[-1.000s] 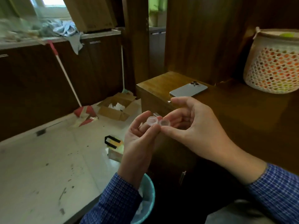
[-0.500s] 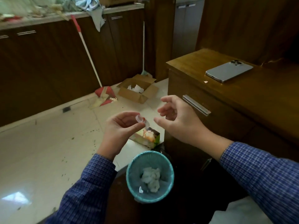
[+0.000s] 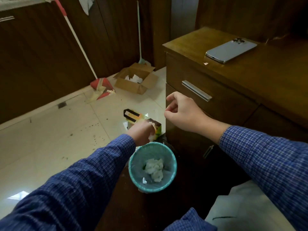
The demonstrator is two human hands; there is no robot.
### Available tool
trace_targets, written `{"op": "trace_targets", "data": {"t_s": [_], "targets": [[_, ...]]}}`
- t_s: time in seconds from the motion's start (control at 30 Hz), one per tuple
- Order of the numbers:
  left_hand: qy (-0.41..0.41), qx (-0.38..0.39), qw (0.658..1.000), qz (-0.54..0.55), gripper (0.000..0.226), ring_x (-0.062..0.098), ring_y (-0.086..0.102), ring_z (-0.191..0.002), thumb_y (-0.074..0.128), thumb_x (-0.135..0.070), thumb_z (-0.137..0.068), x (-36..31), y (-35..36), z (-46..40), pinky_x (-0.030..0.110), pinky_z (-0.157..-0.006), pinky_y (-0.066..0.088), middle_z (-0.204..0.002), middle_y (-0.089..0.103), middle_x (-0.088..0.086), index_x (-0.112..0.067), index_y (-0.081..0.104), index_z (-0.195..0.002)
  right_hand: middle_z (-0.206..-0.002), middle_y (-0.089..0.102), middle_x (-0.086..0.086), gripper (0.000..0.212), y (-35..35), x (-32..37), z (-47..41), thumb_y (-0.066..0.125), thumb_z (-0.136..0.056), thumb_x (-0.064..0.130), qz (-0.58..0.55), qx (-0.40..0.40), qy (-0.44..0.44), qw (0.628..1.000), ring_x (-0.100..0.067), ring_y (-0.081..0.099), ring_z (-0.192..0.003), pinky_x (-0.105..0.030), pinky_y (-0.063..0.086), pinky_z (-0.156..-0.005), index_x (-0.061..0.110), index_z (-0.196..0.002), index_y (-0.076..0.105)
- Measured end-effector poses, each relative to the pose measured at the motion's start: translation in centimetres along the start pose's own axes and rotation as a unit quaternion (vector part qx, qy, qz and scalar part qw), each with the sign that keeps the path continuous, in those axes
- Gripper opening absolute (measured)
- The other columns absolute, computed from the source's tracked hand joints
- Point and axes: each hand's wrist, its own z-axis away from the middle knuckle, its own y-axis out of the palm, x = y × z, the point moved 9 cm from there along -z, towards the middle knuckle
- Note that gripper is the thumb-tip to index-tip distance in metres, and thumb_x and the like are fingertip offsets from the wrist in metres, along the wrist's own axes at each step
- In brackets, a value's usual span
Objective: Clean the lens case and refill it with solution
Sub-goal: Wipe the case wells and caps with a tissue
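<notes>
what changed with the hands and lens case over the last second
The right hand let go of the lens case and drew away, empty. The left hand carried the case down toward the bin, and its fingers now hide the case. The phone stayed on the cabinet.

Teal bin (image 3: 173,165), blue checked sleeve (image 3: 266,157).

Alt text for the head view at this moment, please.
The left hand reaches down just beyond a teal bin holding crumpled tissue; what it holds is unclear. The right hand hangs loosely curled beside a wooden cabinet with a phone on top.
</notes>
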Motion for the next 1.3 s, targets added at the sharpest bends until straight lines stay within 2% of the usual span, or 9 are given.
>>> {"op": "trace_targets", "data": {"t_s": [0.27, 0.4, 0.5, 0.63, 0.7, 0.87, 1.03, 1.17, 1.3], "targets": [[0.013, -0.022, 1.0, -0.019, 0.031, 0.02, 0.072, -0.09, 0.077, -0.007, -0.085, -2.8, -2.9, -1.5, 0.032, -0.08, 0.061, -0.105, 0.076, 0.004, -0.015, 0.075, -0.115, -0.092, 0.068, 0.006, 0.045, -2.6, 0.4, 0.1, 0.07, -0.089, 0.024, 0.0, -0.024, -0.02, 1.0, -0.008, 0.066, -0.086, -0.024, 0.057, -0.078, 0.018, -0.13, 0.054], [0.015, 0.068, 0.994, -0.087, 0.023, 0.022, 0.07, -0.088, 0.067, -0.002, -0.091, -4.3, -1.1, -1.1, 0.032, -0.078, 0.061, -0.104, 0.073, 0.008, -0.01, 0.073, -0.111, -0.094, 0.069, 0.003, 0.044, -4.0, 1.1, 1.0, 0.069, -0.09, 0.022, -0.001, -0.028, -0.03, 0.999, -0.01, 0.066, -0.089, -0.027, 0.058, -0.081, 0.016, -0.131, 0.055], [0.019, 0.009, 0.999, -0.043, 0.024, 0.019, 0.071, -0.09, 0.072, -0.007, -0.089, -5.9, -4.9, -2.1, 0.035, -0.083, 0.062, -0.106, 0.074, 0.005, -0.014, 0.073, -0.112, -0.097, 0.07, 0.003, 0.043, -6.0, 1.6, 2.3, 0.07, -0.09, 0.022, -0.004, -0.034, -0.043, 0.999, -0.01, 0.066, -0.09, -0.024, 0.057, -0.081, 0.016, -0.13, 0.057], [0.039, -0.099, 0.992, 0.06, 0.026, 0.009, 0.071, -0.084, 0.085, -0.018, -0.08, -8.8, -13.4, -2.9, 0.018, -0.073, 0.057, -0.097, 0.074, -0.005, -0.022, 0.073, -0.103, -0.094, 0.07, 0.006, 0.037, -10.8, 2.9, 4.6, 0.071, -0.091, 0.021, -0.005, -0.064, -0.062, 0.996, -0.007, 0.067, -0.087, -0.018, 0.057, -0.075, 0.017, -0.126, 0.059], [0.062, -0.135, 0.969, 0.2, 0.022, 0.011, 0.075, -0.082, 0.088, -0.022, -0.077, -10.8, -17.4, -2.6, 0.022, -0.071, 0.061, -0.089, 0.077, -0.005, -0.022, 0.074, -0.094, -0.093, 0.07, 0.008, 0.035, -14.6, 3.5, 6.3, 0.072, -0.09, 0.021, -0.004, -0.098, -0.072, 0.993, -0.005, 0.068, -0.085, -0.016, 0.057, -0.074, 0.018, -0.123, 0.06], [0.142, -0.125, 0.827, 0.53, 0.026, 0.028, 0.077, -0.099, 0.083, -0.017, -0.085, -19.3, -22.8, -3.9, 0.04, -0.089, 0.061, -0.102, 0.079, 0.011, -0.011, 0.073, -0.109, -0.1, 0.069, 0.009, 0.038, -25.4, 2.0, 12.7, 0.077, -0.087, 0.021, 0.001, -0.198, -0.062, 0.978, -0.004, 0.068, -0.088, -0.012, 0.055, -0.074, 0.022, -0.121, 0.06], [0.22, -0.065, 0.767, 0.599, 0.028, 0.021, 0.075, -0.1, 0.079, -0.02, -0.088, -33.9, -23.7, -7.3, 0.028, -0.083, 0.06, -0.106, 0.078, 0.008, -0.012, 0.071, -0.113, -0.108, 0.069, 0.006, 0.054, -34.9, -3.2, 21.0, 0.084, -0.077, 0.033, -0.008, -0.265, 0.007, 0.964, -0.005, 0.072, -0.088, -0.02, 0.06, -0.079, 0.023, -0.123, 0.059], [0.259, 0.046, 0.736, 0.623, 0.024, 0.024, 0.074, -0.101, 0.078, -0.009, -0.085, -46.6, -21.4, -8.4, 0.037, -0.09, 0.059, -0.106, 0.078, 0.012, -0.013, 0.071, -0.108, -0.111, 0.068, 0.004, 0.078, -40.1, -7.9, 28.7, 0.087, -0.06, 0.05, -0.043, -0.319, 0.064, 0.945, -0.006, 0.074, -0.09, -0.017, 0.06, -0.076, 0.021, -0.126, 0.058], [0.281, 0.116, 0.723, 0.62, 0.023, 0.027, 0.073, -0.103, 0.076, -0.003, -0.087, -55.9, -19.3, -8.2, 0.039, -0.095, 0.057, -0.11, 0.076, 0.018, -0.009, 0.07, -0.107, -0.116, 0.068, 0.0, 0.066, -43.5, -12.4, 36.1, 0.092, -0.067, 0.032, -0.074, -0.364, 0.105, 0.923, -0.012, 0.075, -0.09, -0.025, 0.062, -0.078, 0.024, -0.123, 0.058]]}}
